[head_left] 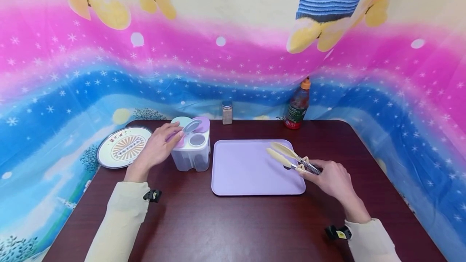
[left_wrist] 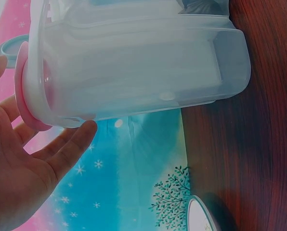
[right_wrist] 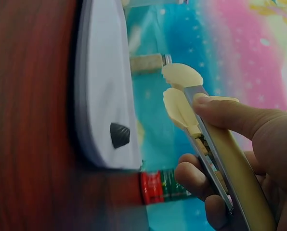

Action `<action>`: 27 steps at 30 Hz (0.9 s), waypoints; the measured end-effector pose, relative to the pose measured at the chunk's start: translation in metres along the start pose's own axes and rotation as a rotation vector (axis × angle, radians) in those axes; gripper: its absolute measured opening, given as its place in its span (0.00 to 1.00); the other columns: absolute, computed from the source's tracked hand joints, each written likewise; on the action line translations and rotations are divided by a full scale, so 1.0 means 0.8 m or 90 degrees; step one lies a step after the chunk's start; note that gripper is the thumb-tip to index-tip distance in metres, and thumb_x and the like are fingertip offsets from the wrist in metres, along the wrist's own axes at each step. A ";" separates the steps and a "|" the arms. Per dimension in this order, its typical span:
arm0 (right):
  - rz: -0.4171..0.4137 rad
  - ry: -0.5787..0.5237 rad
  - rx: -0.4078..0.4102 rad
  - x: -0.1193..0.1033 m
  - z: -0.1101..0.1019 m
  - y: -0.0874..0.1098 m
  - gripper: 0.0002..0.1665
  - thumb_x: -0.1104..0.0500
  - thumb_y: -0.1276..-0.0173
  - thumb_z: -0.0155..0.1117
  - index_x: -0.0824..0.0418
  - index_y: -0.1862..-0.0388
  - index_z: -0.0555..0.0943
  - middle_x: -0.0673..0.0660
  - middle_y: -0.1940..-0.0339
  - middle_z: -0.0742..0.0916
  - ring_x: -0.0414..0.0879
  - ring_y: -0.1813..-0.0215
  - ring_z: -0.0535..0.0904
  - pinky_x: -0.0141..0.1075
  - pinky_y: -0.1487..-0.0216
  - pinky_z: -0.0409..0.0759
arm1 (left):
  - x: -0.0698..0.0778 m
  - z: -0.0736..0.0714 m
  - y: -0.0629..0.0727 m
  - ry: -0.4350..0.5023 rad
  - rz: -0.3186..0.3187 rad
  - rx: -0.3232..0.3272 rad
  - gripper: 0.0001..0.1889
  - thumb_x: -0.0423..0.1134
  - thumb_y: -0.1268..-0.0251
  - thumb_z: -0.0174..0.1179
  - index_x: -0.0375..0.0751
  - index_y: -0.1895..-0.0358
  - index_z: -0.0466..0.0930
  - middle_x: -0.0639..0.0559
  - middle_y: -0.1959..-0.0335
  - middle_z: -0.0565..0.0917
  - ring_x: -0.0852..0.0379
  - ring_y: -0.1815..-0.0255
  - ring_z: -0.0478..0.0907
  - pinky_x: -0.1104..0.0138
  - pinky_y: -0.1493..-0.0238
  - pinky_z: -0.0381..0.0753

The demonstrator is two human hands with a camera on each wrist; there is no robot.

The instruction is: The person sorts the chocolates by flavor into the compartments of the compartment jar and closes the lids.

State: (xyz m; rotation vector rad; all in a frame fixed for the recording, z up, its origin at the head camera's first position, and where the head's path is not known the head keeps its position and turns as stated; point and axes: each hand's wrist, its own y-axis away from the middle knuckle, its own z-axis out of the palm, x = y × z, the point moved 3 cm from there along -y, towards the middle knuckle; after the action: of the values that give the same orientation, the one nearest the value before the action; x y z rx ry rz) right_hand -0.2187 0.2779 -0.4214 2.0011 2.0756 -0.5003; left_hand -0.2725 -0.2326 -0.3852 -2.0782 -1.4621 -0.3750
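Note:
My left hand (head_left: 160, 142) is at the top of a translucent four-compartment seasoning box (head_left: 191, 159) with round coloured lids. The greyish-blue lid (head_left: 192, 126) stands tilted up beside a round opening, and my thumb is at its edge. In the left wrist view, my fairly straight fingers (left_wrist: 69, 149) spread along the pink lid (left_wrist: 25, 91) and the box's side. My right hand (head_left: 333, 177) grips metal tongs (right_wrist: 230, 168) with cream tips, which stand apart over the lilac tray (head_left: 240, 173). A small dark piece (right_wrist: 119, 135) lies on the tray below the tongs.
A patterned oval plate (head_left: 105, 153) lies left of the box at the table's edge. At the back stand a small shaker jar (head_left: 227, 114) and a red sauce bottle (head_left: 296, 110) with an orange cap. A printed cloth (head_left: 236, 64) hangs behind the table.

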 end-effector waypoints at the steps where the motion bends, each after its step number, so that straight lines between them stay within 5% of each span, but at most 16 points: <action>1: 0.003 0.005 -0.001 0.003 0.000 0.001 0.36 0.35 0.46 0.75 0.52 0.42 0.85 0.53 0.70 0.87 0.47 0.69 0.72 0.36 0.76 0.66 | 0.000 0.000 0.000 0.000 0.000 0.000 0.25 0.51 0.21 0.46 0.37 0.35 0.77 0.39 0.26 0.69 0.34 0.23 0.59 0.41 0.24 0.55; 12: 0.049 0.023 -0.013 0.030 0.007 0.014 0.39 0.31 0.48 0.75 0.54 0.44 0.86 0.51 0.73 0.85 0.48 0.68 0.73 0.37 0.75 0.65 | 0.001 -0.001 0.000 -0.009 0.006 -0.001 0.26 0.51 0.21 0.45 0.36 0.34 0.76 0.39 0.26 0.69 0.33 0.24 0.59 0.40 0.25 0.56; 27: 0.046 0.055 -0.033 0.042 0.010 0.021 0.38 0.31 0.48 0.75 0.52 0.45 0.86 0.53 0.69 0.88 0.49 0.68 0.75 0.38 0.75 0.67 | 0.000 -0.001 0.001 -0.007 0.005 -0.001 0.26 0.51 0.21 0.45 0.36 0.35 0.76 0.39 0.26 0.68 0.33 0.23 0.58 0.40 0.25 0.56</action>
State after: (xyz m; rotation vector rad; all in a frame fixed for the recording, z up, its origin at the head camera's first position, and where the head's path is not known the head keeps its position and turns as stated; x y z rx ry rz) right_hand -0.2039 0.3060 -0.4428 2.0946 2.0336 -0.3500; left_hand -0.2720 -0.2329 -0.3847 -2.0899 -1.4596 -0.3624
